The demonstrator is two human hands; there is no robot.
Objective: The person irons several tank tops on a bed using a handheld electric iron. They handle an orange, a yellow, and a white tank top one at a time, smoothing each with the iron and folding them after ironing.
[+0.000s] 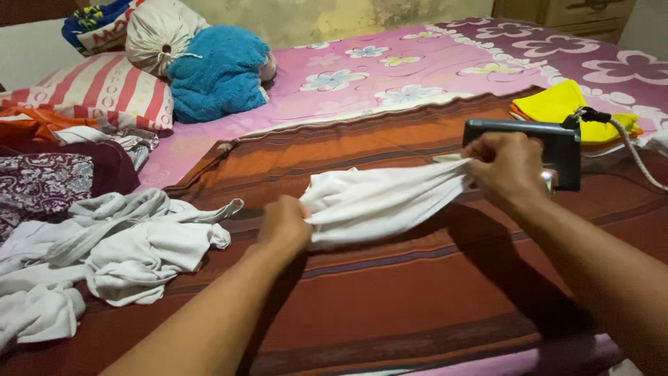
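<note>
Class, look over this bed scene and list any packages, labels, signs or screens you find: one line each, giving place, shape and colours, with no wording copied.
Printed bag or cloth: top left corner behind the striped pillow, crumpled, blue, white and yellow with red lettering.
Tied white sack: beside it, against the blue plush bundle, rounded, plain, no label visible.
No signs or screens are in view.

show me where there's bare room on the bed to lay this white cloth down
Bare striped blanket lies in front of both hands, and pink sheet beyond it. Crowded: white clothes pile at left, iron and yellow folded clothes at right, pillows at far left.
</note>
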